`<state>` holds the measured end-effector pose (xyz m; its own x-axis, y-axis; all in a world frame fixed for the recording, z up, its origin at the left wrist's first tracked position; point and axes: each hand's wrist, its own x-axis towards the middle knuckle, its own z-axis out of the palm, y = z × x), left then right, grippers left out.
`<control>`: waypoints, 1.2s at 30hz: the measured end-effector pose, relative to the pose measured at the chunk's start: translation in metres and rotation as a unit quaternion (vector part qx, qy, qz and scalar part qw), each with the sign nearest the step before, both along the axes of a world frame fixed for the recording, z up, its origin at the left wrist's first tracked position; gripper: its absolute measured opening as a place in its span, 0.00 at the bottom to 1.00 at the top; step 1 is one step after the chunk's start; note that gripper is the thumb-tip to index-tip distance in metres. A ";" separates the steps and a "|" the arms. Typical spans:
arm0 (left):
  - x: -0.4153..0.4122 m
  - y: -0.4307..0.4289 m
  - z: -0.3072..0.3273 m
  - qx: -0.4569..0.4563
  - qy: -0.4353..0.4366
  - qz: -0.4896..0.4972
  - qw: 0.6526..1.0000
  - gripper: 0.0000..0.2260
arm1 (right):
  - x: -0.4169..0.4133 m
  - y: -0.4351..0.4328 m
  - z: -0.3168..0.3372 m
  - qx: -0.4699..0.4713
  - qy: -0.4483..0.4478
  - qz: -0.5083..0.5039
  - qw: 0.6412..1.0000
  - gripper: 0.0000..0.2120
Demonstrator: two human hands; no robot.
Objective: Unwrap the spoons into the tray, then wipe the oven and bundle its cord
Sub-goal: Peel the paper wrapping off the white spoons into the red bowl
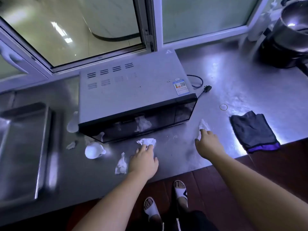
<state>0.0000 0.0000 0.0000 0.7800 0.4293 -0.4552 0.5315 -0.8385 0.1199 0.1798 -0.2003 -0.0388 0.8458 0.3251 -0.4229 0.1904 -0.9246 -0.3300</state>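
A grey oven [133, 90] with a black glass front stands on the steel counter. Its black cord [198, 80] and plug [207, 89] lie loose at its right. My left hand [144, 160] rests on a crumpled white tissue wrap [147, 141] in front of the oven. My right hand [208, 144] touches another white wrap [204, 126] with its fingertips. A white ceramic spoon [93, 152] lies at the oven's front left corner, another white spoon [72, 125] beside its left wall. A steel tray [41, 147] sits at the left.
A dark grey cloth [253, 130] with a purple edge lies at the counter's right front edge. A rubber band [223, 107] lies on the counter near the plug. More tissue scraps [120, 165] lie near my left hand. Steel pots [290, 34] stand at the back right. Windows rise behind the oven.
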 end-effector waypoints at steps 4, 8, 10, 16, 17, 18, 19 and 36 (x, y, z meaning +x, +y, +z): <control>0.014 -0.001 -0.017 -0.030 0.040 0.031 0.998 0.21 | 0.035 -0.003 -0.021 -0.021 0.001 0.044 0.999 0.26; 0.016 -0.004 -0.031 -0.030 0.063 0.045 0.996 0.21 | 0.054 -0.004 -0.042 -0.044 0.018 0.072 0.996 0.32; 0.015 -0.004 -0.037 -0.028 0.069 0.048 0.996 0.21 | 0.060 -0.006 -0.048 -0.066 0.038 0.097 0.992 0.34; 0.021 -0.002 -0.042 -0.024 0.063 0.060 0.996 0.20 | 0.059 -0.018 -0.059 -0.091 -0.004 0.112 0.989 0.26; 0.022 -0.002 -0.042 -0.026 0.062 0.059 0.996 0.21 | 0.058 -0.019 -0.059 -0.094 -0.006 0.114 0.989 0.26; 0.023 -0.003 -0.042 -0.028 0.063 0.060 0.996 0.21 | 0.057 -0.020 -0.057 -0.093 0.000 0.115 0.989 0.24; 0.024 -0.004 -0.041 -0.029 0.061 0.064 0.996 0.21 | 0.056 -0.019 -0.056 -0.086 0.001 0.113 0.990 0.21; 0.018 0.022 -0.053 -0.026 0.035 0.048 0.998 0.26 | -0.008 0.049 -0.037 0.035 0.068 0.189 0.979 0.07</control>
<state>0.0175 0.0218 -0.0531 0.7024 0.4749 -0.5301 0.6175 -0.7770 0.1221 0.1719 -0.1514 -0.0754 0.5963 0.6366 -0.4890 0.4641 -0.7705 -0.4371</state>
